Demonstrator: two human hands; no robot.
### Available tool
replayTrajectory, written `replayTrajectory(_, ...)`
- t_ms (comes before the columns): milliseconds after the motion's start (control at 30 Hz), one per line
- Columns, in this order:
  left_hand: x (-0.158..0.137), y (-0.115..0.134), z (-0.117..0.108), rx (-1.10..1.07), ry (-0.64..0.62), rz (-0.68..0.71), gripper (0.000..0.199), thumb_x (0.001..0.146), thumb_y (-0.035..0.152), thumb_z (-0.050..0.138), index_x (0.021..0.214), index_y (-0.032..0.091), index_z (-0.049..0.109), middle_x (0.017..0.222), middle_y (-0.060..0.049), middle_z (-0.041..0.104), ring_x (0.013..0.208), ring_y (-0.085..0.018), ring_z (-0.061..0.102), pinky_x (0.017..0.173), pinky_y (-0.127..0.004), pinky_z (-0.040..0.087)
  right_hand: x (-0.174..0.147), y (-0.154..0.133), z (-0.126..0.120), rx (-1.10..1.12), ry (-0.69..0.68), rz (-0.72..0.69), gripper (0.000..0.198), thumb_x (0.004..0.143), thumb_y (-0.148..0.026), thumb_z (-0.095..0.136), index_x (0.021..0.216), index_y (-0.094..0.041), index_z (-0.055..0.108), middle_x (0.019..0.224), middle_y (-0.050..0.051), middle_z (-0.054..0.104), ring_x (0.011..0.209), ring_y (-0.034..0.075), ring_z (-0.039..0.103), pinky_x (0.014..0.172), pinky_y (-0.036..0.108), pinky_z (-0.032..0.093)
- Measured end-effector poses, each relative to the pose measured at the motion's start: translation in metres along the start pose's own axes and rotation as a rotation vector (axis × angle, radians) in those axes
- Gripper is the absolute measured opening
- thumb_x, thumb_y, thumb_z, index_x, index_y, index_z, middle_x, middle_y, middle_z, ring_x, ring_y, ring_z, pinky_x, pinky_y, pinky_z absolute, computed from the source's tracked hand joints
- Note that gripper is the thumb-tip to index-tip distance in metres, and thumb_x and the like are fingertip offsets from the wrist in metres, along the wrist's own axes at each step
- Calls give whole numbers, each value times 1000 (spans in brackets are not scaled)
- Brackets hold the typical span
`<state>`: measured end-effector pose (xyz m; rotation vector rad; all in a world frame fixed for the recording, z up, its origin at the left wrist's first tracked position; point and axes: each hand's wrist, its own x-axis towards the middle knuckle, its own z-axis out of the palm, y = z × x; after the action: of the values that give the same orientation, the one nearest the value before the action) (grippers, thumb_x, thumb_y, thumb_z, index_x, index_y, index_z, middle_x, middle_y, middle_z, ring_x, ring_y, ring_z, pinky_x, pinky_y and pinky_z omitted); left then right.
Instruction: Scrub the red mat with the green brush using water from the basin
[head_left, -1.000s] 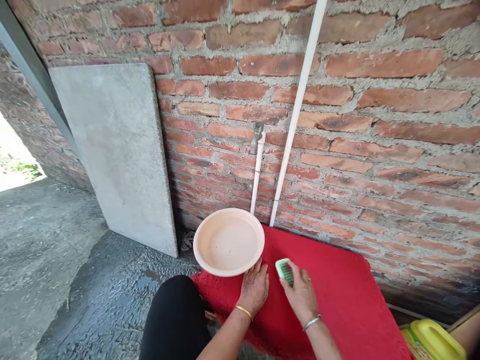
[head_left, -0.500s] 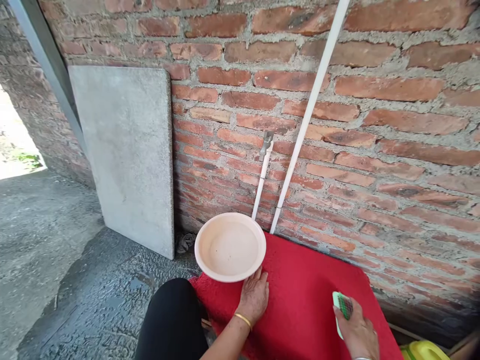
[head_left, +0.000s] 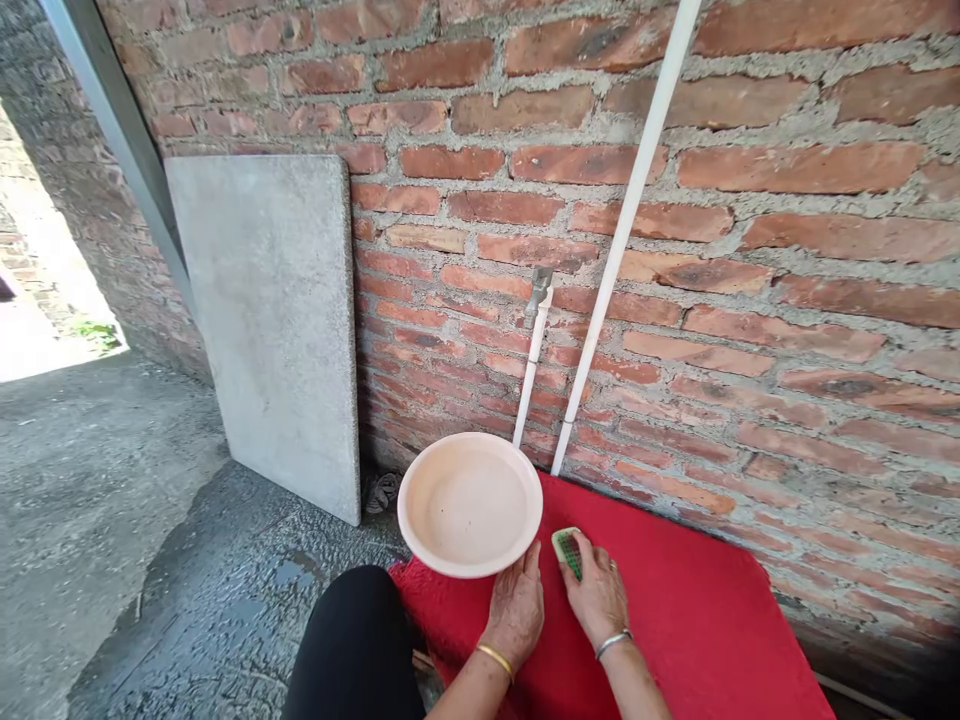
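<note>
The right hand (head_left: 596, 600) has swung back across the red cloth (head_left: 697, 600): half a second ago it was out toward the near right edge with the green scrub brush (head_left: 565, 550), and now it is just to the right of the left hand (head_left: 516, 612), close to where it was a second ago. That there-and-back travel suggests repeated strokes over the cloth, with this moment probably at the left end of one; the brush seems ready to head right again. Its fingers are wrapped around the brush, grasping it from above and the right side. Whether the bristles press on the cloth at this instant is hidden.

The left hand has hardly moved. It lies on the near left part of the cloth, its fingers stretched away toward the near right rim of the pale basin (head_left: 411, 535); the tips are partly hidden there, so I cannot tell whether they grasp anything. Staying put, it likely steadies the cloth against the brush's pull.

The basin likewise keeps its place at the cloth's far left end, with the tap (head_left: 538, 295) beyond it on the brick wall (head_left: 787, 330).
</note>
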<state>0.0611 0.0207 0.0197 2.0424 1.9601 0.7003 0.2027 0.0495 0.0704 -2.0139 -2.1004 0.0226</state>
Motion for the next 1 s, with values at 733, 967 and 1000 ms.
replayTrajectory(733, 0, 7, -13, -307, 87, -42, 64, 91, 10, 36, 155, 16, 35, 160, -10, 35, 147, -25, 33, 122, -45, 29, 28, -34, -11, 111, -65, 14, 49, 95, -44, 42, 139, -26, 51, 111, 9, 68, 101, 23, 65, 89, 33, 47)
replayTrajectory(967, -2, 5, -2, -225, 61, -78, 57, 94, 19, 37, 151, 17, 42, 155, -11, 44, 142, -28, 41, 119, -49, 36, 40, -4, -5, -42, -45, 9, 49, 94, -44, 42, 138, -25, 54, 113, 14, 68, 103, 29, 64, 89, 41, 47)
replayTrajectory(1000, -2, 5, -2, -219, 66, -79, 56, 94, 19, 38, 150, 18, 43, 154, -11, 45, 141, -28, 43, 118, -49, 37, 40, 16, -6, -68, -33, 51, 51, 93, -46, 41, 139, -25, 53, 111, 14, 68, 100, 29, 65, 87, 42, 47)
